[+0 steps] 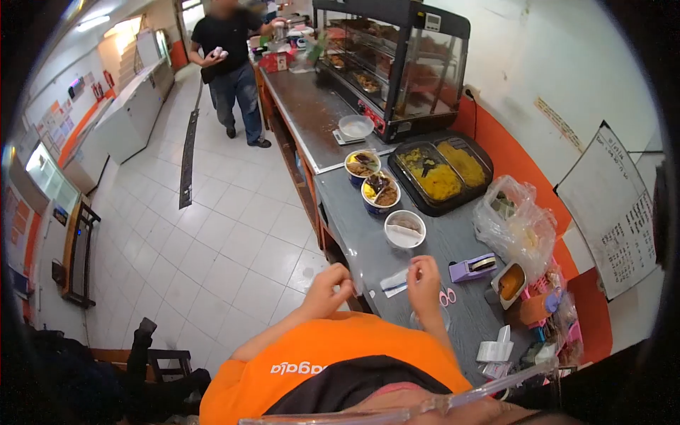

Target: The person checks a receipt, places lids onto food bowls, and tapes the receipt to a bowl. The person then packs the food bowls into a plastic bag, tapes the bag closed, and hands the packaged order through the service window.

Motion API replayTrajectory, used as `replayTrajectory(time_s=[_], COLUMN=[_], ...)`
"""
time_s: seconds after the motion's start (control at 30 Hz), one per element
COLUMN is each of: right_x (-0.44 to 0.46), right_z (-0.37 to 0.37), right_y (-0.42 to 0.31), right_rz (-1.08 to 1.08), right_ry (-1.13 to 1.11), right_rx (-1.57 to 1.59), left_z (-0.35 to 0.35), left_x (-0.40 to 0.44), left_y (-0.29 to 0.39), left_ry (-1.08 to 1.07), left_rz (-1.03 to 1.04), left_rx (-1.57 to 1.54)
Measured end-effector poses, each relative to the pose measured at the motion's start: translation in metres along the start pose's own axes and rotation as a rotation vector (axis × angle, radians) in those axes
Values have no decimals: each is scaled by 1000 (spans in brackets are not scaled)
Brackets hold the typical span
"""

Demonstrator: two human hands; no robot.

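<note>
My left hand (328,289) hangs over the counter's front edge, its fingers curled together; anything between them is too small to make out. My right hand (425,278) is above the counter, fingers bent inward, beside a small white packet (394,283). Whether it holds something is unclear. Just beyond my hands stands a white bowl (405,229) with a divider and a little brown food. Farther back are two filled bowls (381,193) (362,163) with yellow, dark and brown food. Pink-handled scissors (448,297) lie right of my right hand.
A black tray of yellow food (440,173), a purple tape dispenser (472,268), plastic bags (516,219) and a metal sauce container (507,283) line the right. Behind are a scale with a bowl (355,128) and a glass food warmer (397,64). A person (228,57) stands left of the counter.
</note>
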State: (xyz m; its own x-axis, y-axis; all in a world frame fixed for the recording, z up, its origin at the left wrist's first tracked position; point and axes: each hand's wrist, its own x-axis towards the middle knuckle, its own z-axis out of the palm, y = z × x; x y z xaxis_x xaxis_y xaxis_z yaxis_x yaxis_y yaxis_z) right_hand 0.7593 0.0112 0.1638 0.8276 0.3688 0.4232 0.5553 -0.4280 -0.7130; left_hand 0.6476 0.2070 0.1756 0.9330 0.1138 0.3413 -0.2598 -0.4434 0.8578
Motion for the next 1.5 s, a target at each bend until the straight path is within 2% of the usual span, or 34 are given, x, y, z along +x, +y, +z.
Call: replayTrajectory(time_s=[0.03, 0.1, 0.13, 0.17, 0.2, 0.27, 0.33, 0.4, 0.47, 0.6, 0.7, 0.77, 0.83, 0.87, 0.97, 1.03, 1.07, 1.13, 1.2, 1.27, 1.3, 1.33, 1.4, 1.5], right_x=[2, 1, 0, 0, 0, -3, -1, 2, 13, 56, 95, 144, 199, 224, 292, 316, 324, 326, 314, 303, 295, 291, 291, 292], right_z=[-7, -17, -23, -29, -35, -37, -37, -29, -22, -1, 30, 50, 78, 91, 138, 180, 193, 213, 219, 221, 223, 226, 228, 230], right_y=[14, 41, 50, 57, 67, 87, 83, 87, 83, 97, 134, 119, 109, 108, 111, 147, 148, 138, 113, 100, 103, 103, 98, 92], right_rz=[4, 284, 291, 417, 539, 572, 620, 654, 693, 683, 473, 304, 230, 216, 139, 5, 102, 270, 167, 96, 39, -18, 15, -52], right_ry=[10, 148, 157, 199, 239, 255, 274, 297, 350, 356, 399, 427, 423, 382, 170, 137, 55, -76, -44, -69, -116, -161, -195, -190], right_rx=[-2, 418, 416, 614, 812, 857, 1098, 1119, 1057, 980, 613, 315, 281, 138, -212, -339, -312, -321, -333, -374, -421, -467, -470, -543], left_z=[-4, -13, -17, -19, -21, -29, -34, -39, -48, -64, -75, -76, -75, -75, -78, -80, -82, -89, -89, -77, -72, -68, -55, -46], left_x=[2, 4, 6, 7, 9, 15, 23, 38, 63, 141, 206, 245, 271, 282, 310, 326, 332, 342, 349, 341, 336, 330, 323, 325], left_y=[-5, -16, -23, -29, -31, -34, -55, -74, -102, -170, -217, -248, -278, -292, -331, -351, -362, -362, -350, -353, -333, -321, -326, -327], left_ry=[51, 85, 157, 234, 229, 400, 412, 513, 487, 466, 398, 400, 395, 383, 266, 215, 180, 84, 79, -80, -55, -98, -238, -302], left_rz=[-42, -85, -125, -168, -170, -302, -333, -411, -430, -333, -255, -287, -317, -335, -562, -634, -687, -675, -936, -980, -990, -984, -922, -860], left_rx=[-62, -123, -351, -581, -586, -762, -763, -786, -783, -772, -782, -839, -846, -869, -816, -796, -764, -784, -641, -668, -634, -748, -786, -681])
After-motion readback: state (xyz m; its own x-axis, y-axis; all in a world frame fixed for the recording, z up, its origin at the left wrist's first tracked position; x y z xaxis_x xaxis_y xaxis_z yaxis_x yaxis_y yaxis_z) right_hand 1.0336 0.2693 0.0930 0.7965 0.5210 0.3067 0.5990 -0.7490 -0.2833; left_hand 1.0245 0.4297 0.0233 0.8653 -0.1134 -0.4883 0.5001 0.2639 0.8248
